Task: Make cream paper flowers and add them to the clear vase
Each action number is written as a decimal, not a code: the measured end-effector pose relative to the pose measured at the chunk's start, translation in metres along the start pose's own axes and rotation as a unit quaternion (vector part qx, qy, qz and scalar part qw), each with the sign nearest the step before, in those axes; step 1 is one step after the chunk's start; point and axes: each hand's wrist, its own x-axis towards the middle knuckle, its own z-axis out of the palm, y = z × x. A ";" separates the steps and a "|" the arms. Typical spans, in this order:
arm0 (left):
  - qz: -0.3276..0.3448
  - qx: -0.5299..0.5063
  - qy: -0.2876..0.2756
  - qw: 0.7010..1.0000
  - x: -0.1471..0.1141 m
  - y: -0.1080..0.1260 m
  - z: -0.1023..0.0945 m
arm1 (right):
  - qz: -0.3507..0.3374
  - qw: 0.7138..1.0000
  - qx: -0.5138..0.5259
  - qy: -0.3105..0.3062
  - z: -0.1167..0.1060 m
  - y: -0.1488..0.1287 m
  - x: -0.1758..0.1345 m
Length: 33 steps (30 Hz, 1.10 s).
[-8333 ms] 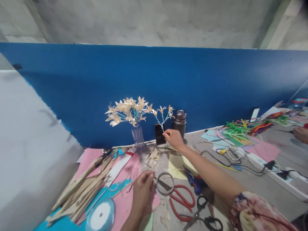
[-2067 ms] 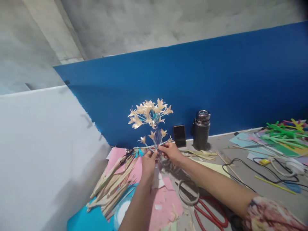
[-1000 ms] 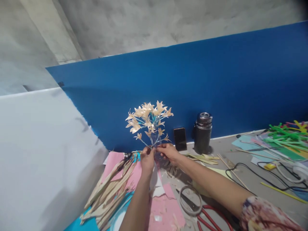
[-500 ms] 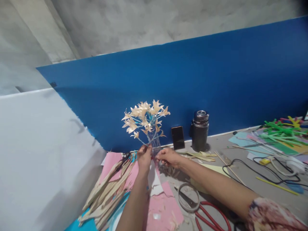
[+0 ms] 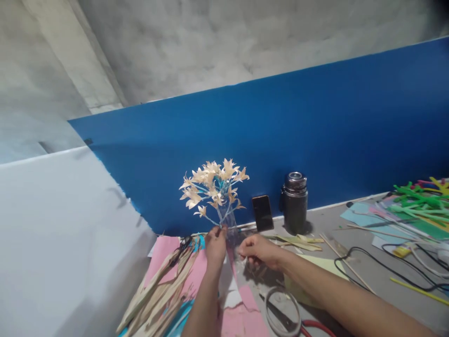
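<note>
A bunch of pale cream handmade flowers [image 5: 212, 180] with blue-wrapped stems stands in a clear vase [image 5: 228, 221]. Beside the vase, my left hand [image 5: 215, 245] is closed, its thumb and finger pinched at the lower end of a blue flower stem [image 5: 210, 219]. My right hand [image 5: 261, 252] is to the right of the vase and a little lower, thumb and fingers pressed together. Whatever is between those fingertips is too small to make out.
Dried husk strips [image 5: 157, 292] lie on pink paper at left. Behind are a phone [image 5: 262, 213] and a dark flask [image 5: 295, 203]. A roll of tape [image 5: 282, 311] lies near red-handled scissors [image 5: 317, 327]. Black cable [image 5: 354, 248] and green pipe cleaners [image 5: 421, 201] are at right.
My right hand has drawn away from my left, down and to the right. The left hand keeps its pinch by the stem. The whole view has shifted, so things appear lower.
</note>
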 end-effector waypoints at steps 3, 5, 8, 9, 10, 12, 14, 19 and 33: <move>0.000 0.002 -0.009 1.000 0.000 0.001 0.001 | 0.000 1.000 -0.005 -0.008 -0.005 0.001 -0.006; 0.001 0.000 -0.019 1.000 -0.001 0.000 0.001 | 0.000 1.000 -0.006 -0.010 -0.007 0.002 -0.009; 0.000 -0.002 -0.029 1.000 -0.002 -0.004 0.001 | 0.004 1.000 -0.004 -0.007 -0.009 0.004 -0.012; -0.003 -0.002 -0.030 1.000 -0.002 -0.006 0.001 | 0.005 1.000 -0.002 -0.006 -0.009 0.005 -0.013; -0.005 -0.001 -0.030 1.000 -0.003 -0.009 0.002 | 0.007 1.000 -0.002 -0.006 -0.010 0.006 -0.014; -0.010 -0.002 -0.027 1.000 -0.004 -0.012 0.002 | 0.007 1.000 0.000 -0.006 -0.011 0.008 -0.018; -0.013 -0.006 -0.026 1.000 -0.004 -0.015 0.002 | 0.006 1.000 0.000 -0.006 -0.013 0.009 -0.023; -0.024 -0.026 -0.018 0.999 -0.004 -0.013 0.000 | -0.012 1.000 -0.008 -0.013 -0.014 0.008 -0.051; -0.080 -0.142 -0.008 0.987 -0.008 -0.009 0.001 | -0.046 0.996 -0.063 -0.043 -0.014 0.036 -0.103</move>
